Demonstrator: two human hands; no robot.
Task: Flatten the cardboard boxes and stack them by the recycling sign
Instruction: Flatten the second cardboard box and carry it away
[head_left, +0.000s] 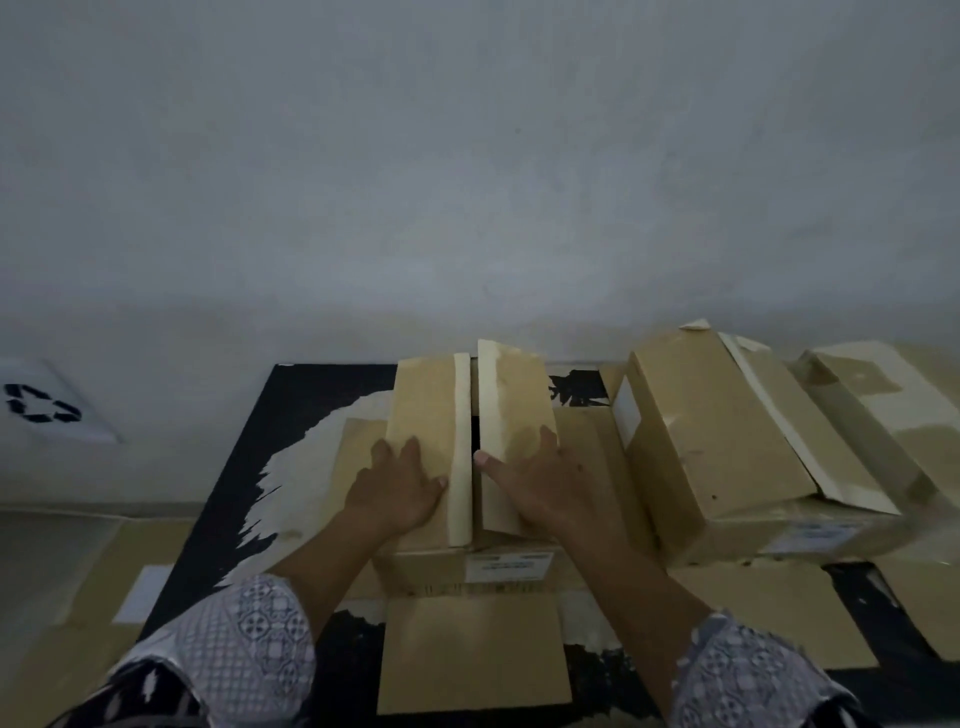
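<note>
1. Grey-white wall fills everything behind the middle box, which I use as my landmark.
2. A black sheet with a torn pale patch lies under the middle box and spreads out to its left and toward me.
3. Just right of the middle box a second box sits tilted, and a third box lies beyond that. Both look unflattened.
4. The middle box is the task's thing at this moment. It sits straight in front of me under both hands and has not been collapsed.
5. A flat cardboard piece lies on the near side of the middle box, between my sleeves.
6. The recycling sign is well to the left of the middle box, low against the wall.
7. On top of the middle box, the left flap and right flap are apart, with a dark gap between them. Pale tape runs along their inner edges.
8. My left grip is released, its palm and straight fingers pressing flat on the left flap.
9. My right grip is also released. It lies flat on the right flap with the thumb reaching toward the gap.
10. I judge this to be the start of flattening this box, at the stage of working the top flaps.
11. The next move calls for spreading the flaps wide, freeing the bottom seam, pressing the walls flat, then carrying the box left to the sign.
</note>
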